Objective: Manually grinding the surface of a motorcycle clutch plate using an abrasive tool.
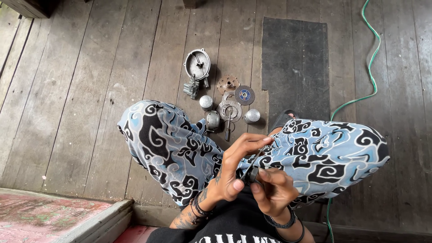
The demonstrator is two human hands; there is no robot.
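Grey wooden floor planks (pixel 90 90) fill the view, and the person sits on them with crossed legs in blue, black and white patterned trousers (pixel 171 144). Both hands are together above the lap. The left hand (pixel 234 166) is closed around a thin metal tool (pixel 256 159), with the fingertips at its upper end. The right hand (pixel 274 189) pinches a small dark part (pixel 253 173) at the lower end of this tool; what kind of part it is I cannot tell.

On the floor beyond the knees lies a round grey metal cover (pixel 198 64). Just below the cover there is a small metal assembly (pixel 191 86). To the right of the cover lie a rusty toothed disc (pixel 228 83) and a grey disc with blue centre (pixel 245 95). Further right of the cover is a dark rubber mat (pixel 294 67), and far right a green cable (pixel 371 67) runs over the planks.
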